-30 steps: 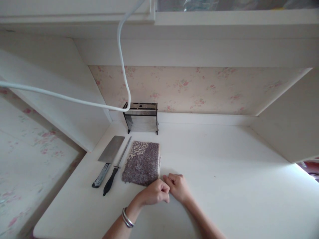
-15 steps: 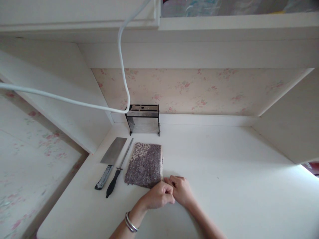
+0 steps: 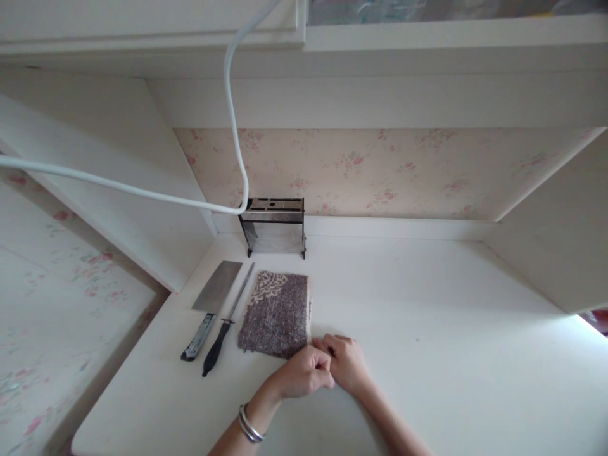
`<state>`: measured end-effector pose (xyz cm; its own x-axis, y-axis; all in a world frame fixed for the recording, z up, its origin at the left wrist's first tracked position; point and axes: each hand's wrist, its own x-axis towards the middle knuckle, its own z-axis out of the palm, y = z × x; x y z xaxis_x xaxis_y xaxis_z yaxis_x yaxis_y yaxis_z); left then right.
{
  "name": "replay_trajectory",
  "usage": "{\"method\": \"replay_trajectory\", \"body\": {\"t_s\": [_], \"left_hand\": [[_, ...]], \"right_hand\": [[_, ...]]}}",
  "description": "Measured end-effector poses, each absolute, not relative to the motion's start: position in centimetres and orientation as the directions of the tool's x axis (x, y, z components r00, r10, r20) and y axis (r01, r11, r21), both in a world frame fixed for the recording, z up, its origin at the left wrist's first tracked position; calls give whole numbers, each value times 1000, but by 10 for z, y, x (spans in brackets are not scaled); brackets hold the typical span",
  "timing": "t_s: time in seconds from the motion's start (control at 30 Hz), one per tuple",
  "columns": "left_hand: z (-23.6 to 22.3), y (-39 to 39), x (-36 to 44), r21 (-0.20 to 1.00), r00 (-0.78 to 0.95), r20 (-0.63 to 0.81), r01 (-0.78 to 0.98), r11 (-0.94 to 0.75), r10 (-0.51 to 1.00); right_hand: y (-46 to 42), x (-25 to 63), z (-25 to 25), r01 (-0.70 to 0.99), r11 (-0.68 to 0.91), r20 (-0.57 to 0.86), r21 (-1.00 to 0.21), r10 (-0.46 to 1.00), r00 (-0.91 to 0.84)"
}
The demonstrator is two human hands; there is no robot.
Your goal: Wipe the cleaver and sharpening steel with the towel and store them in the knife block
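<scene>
My left hand point(image 3: 304, 372), with silver bangles at its wrist, is curled closed beside the lower right corner of a folded brown cloth point(image 3: 275, 313) with a cream pattern. Against it rests my right hand point(image 3: 344, 361), its fingers also bent inward. No object shows in either hand, and the fingertips are partly hidden. Left of the cloth lies a black-handled sharpening steel point(image 3: 229, 320). Farther left is a cleaver point(image 3: 212, 307), its wide blade pointing away from me and its worn handle towards me.
A black and metal knife rack point(image 3: 273, 227) stands at the back of the white counter point(image 3: 427, 367). In front of the upper cabinet point(image 3: 142, 25) hangs a white cable point(image 3: 232, 126). Side panels bound the counter left and right, and flowered wallpaper point(image 3: 356, 171) covers the back wall.
The view has shifted very slightly. Both hands, the cloth, the sharpening steel and the cleaver keep their places.
</scene>
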<state>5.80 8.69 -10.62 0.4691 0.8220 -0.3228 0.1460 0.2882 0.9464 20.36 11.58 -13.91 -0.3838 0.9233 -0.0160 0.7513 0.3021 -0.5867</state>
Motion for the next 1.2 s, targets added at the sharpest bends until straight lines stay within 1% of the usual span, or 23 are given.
{"method": "replay_trajectory", "body": {"t_s": [0.73, 1.2], "left_hand": [[-103, 87, 58, 942, 471, -335, 158, 295, 816], [-99, 88, 59, 941, 476, -339, 169, 293, 812]], "right_hand": [[117, 203, -137, 757, 303, -17, -579, 923, -383], [118, 203, -140, 763, 295, -44, -575, 920, -388]]}}
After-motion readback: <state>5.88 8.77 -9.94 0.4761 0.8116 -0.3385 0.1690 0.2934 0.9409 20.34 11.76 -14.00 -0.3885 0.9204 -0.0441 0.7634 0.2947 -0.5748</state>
